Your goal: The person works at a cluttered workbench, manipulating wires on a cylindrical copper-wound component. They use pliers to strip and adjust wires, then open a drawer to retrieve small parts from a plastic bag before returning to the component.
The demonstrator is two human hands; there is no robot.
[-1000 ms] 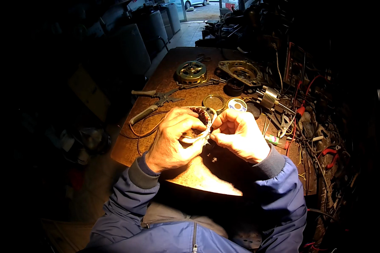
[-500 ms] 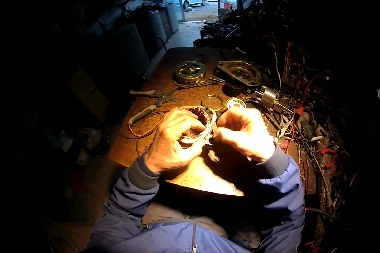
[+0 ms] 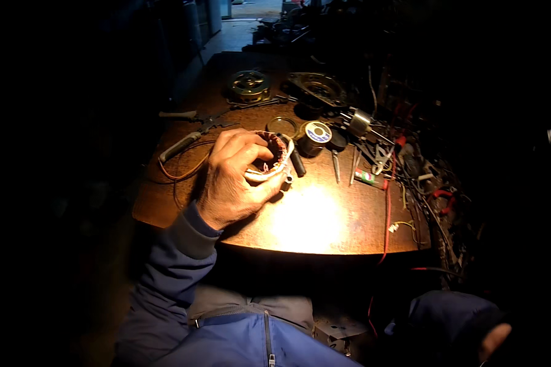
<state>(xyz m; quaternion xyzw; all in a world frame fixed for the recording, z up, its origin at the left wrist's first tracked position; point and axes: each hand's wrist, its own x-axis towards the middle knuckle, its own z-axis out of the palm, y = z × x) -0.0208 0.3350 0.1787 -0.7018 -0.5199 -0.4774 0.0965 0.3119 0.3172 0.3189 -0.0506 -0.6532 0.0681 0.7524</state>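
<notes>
My left hand [image 3: 229, 186] is closed round a round motor stator [image 3: 269, 171] with copper windings and a pale rim, fingers over its top and thumb along the near side. Just right of it on the brown workbench [image 3: 312, 223] lies a dark cylindrical piece [image 3: 298, 163]; behind that stands a spool with a blue-and-white label [image 3: 317, 133] beside a round lid [image 3: 278, 125]. My right hand [image 3: 494, 341] is low at the right, away from the stator, mostly in shadow; its fingers cannot be made out.
Cutting tools [image 3: 180, 145] and brown wires lie at the left. At the back are a brass end cover [image 3: 248, 84] and a flanged housing [image 3: 318, 88]. A steel rotor [image 3: 359, 122], pliers [image 3: 382, 159], red leads [image 3: 387, 214] and tangled wires crowd the right.
My right hand has left the stator and moved down to the right, off the bench. My left hand still holds the stator. The view has shifted, and the scene sits higher and further left.
</notes>
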